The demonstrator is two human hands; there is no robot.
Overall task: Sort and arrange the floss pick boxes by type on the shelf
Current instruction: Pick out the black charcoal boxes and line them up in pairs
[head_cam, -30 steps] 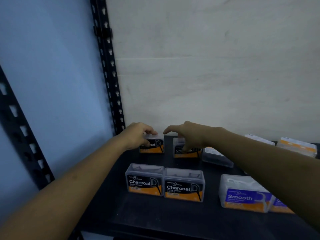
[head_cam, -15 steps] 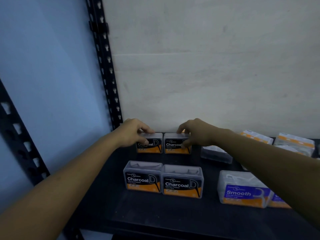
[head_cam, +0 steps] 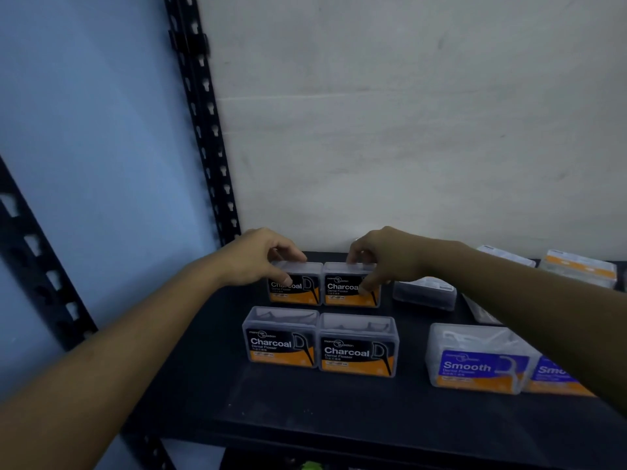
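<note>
the second smooth box [head_cam: 551, 376] is half covered by the right forearm [head_cam: 543, 317]. labels of the rear left charcoal box [head_cam: 305, 293] and rear right charcoal box [head_cam: 342, 290] are partly hidden by thumbs [head_cam: 284, 280]. print on the far-right box [head_cam: 580, 269] is blurred.

Four clear Charcoal boxes [head_cam: 356, 325], black-and-orange labels forward, upright in two rows on the black shelf [head_cam: 305, 418]. The back-left box [head_cam: 302, 293] gripped by the left hand [head_cam: 254, 259], the back-right box [head_cam: 342, 293] by the right hand [head_cam: 390, 257], touching. The front-left box [head_cam: 278, 344] and front-right box [head_cam: 356, 354] touching too. At right, two blue-labelled Smooth boxes [head_cam: 478, 364], side by side.
</note>
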